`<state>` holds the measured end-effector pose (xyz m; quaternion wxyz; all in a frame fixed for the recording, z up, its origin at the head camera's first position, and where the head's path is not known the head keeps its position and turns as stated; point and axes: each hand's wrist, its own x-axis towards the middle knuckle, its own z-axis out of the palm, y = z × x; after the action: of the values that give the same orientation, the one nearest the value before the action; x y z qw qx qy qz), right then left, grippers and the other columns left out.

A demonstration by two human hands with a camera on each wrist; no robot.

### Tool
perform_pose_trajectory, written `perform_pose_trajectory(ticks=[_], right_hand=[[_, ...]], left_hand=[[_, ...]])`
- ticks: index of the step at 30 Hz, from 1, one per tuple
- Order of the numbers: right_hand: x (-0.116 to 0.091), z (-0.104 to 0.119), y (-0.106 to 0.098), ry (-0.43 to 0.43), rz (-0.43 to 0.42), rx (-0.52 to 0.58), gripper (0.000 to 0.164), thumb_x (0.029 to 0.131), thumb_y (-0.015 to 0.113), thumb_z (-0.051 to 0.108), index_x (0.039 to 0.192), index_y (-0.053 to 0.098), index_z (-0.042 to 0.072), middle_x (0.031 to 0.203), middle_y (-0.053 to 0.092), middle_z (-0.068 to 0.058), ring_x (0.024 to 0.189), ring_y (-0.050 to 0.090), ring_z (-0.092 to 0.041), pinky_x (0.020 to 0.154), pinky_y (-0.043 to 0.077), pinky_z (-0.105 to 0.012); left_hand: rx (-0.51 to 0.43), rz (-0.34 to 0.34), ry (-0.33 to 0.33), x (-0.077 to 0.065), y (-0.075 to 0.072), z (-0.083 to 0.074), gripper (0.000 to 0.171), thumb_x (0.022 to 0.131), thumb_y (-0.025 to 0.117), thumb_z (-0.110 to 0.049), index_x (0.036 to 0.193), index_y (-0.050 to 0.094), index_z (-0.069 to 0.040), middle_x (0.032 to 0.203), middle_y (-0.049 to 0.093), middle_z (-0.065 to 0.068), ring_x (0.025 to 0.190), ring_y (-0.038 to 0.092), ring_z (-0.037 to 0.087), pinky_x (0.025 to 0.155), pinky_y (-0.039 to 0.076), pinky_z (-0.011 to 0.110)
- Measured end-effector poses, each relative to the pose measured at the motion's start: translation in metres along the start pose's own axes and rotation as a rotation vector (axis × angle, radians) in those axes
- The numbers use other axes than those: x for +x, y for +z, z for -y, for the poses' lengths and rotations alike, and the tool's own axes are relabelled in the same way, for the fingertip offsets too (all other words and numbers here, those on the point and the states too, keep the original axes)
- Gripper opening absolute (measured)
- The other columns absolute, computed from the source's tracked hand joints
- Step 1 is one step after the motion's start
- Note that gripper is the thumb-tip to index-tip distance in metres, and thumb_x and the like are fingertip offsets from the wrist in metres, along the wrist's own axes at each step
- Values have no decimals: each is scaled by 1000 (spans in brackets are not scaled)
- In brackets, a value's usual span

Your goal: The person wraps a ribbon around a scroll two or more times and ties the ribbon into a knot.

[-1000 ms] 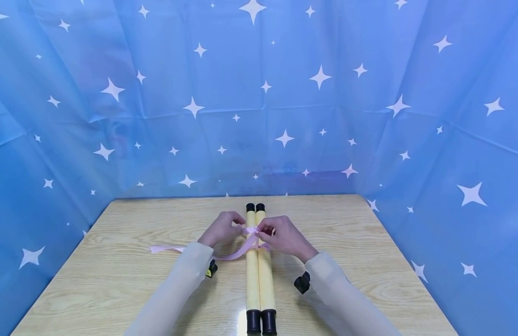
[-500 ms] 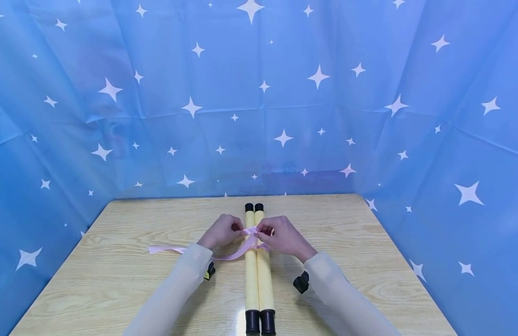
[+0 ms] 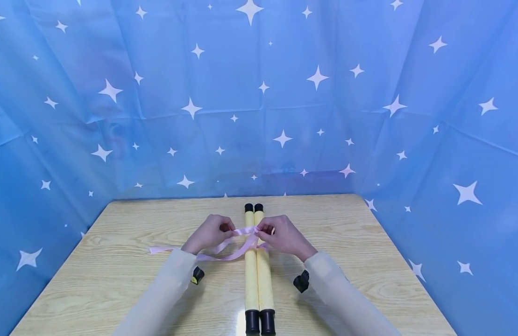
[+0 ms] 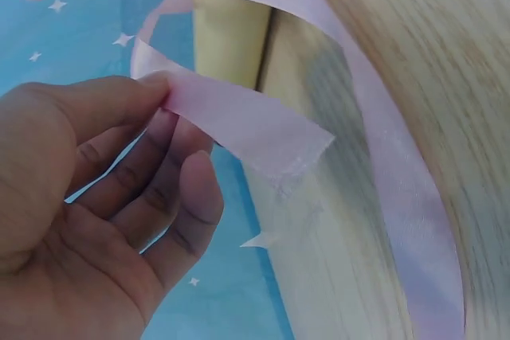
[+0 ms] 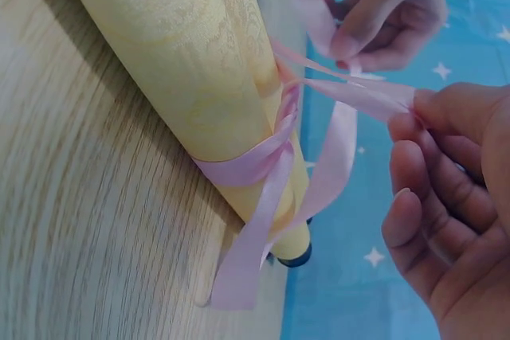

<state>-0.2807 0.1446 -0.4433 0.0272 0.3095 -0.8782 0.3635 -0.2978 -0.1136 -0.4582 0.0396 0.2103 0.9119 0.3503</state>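
Observation:
Two cream scrolls (image 3: 259, 280) with black end knobs lie side by side, pointing away from me. A pink ribbon (image 5: 247, 161) passes around them and crosses over itself on top. My left hand (image 3: 211, 232), just left of the scrolls, pinches one ribbon strand between thumb and forefinger. In the left wrist view a short cut ribbon end (image 4: 247, 125) sticks out past those fingertips. Above the scrolls my right hand (image 3: 282, 235) pinches another part of the ribbon near the crossing. The right wrist view shows that gripped strand (image 5: 362, 97) reaching from the crossing to the fingertips.
A long ribbon tail (image 3: 164, 249) trails left across the wooden table (image 3: 95, 280), partly behind the left forearm. Black wrist cameras (image 3: 301, 282) hang below both sleeves. A blue star-patterned cloth (image 3: 225, 93) stands behind the table and along its sides.
My left hand has moved left, away from the scrolls, and a longer stretch of ribbon now spans between the hands. My right hand has stayed nearly in place.

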Motion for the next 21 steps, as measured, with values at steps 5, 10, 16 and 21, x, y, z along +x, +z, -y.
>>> perform_pose_trajectory(ticks=[5,10,16,21], right_hand=[[0,0,0,-4,1,0,5,97,72,18,93,75,18,79,69,9,70,59,-1,66,53,-20],[0,1,-1,-8,0,-2,6,97,72,18,93,75,17,79,69,9,69,58,-1,66,53,-21],[-1,3,-2,-9,-8,7,5,96,72,17,93,75,17,79,70,8,70,59,-2,66,53,-21],[-2,1,-1,-4,-11,6,5,96,72,16,92,75,17,79,70,9,70,59,-2,65,53,-21]], left_hand=[[-50,0,-37,-18,-5,-3,7,96,71,-10,90,75,-12,79,68,-1,69,58,12,62,50,24],[-111,10,-67,-38,-5,-6,7,95,70,-8,90,75,-11,78,67,-1,69,58,13,61,50,25],[-273,60,-95,-59,4,-10,4,95,72,-10,94,74,-7,79,69,3,64,59,13,54,52,26],[-425,103,-126,-68,14,-18,7,93,73,-11,97,74,-5,80,70,3,63,59,13,55,53,27]])
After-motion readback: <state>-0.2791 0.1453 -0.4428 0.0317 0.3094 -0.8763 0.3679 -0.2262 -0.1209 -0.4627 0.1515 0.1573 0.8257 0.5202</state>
